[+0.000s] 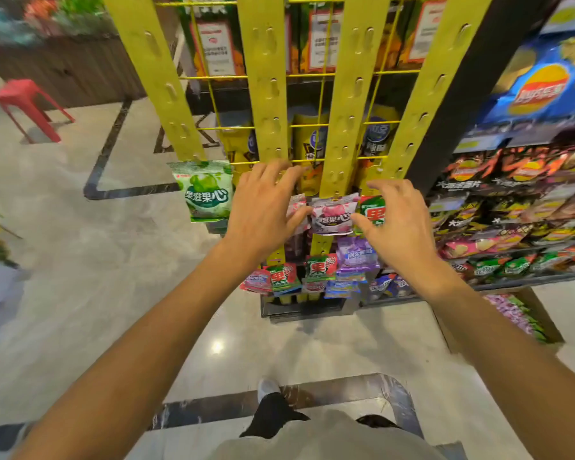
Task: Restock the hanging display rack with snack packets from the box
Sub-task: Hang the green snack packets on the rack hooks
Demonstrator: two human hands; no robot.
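Both my hands flank the pink packet (333, 214) on the yellow rack (345, 127); left hand (263, 207) and right hand (397, 224) fingers spread apart, gripping nothing.

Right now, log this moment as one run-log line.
left hand: open beside pink packet | right hand: open, other side | packet: hanging on yellow strip

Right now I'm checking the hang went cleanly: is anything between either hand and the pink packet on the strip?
Nothing visible. The pink packet hangs on the yellow strip between the left hand and right hand, both thumbs at its edges, with no other packet across it.
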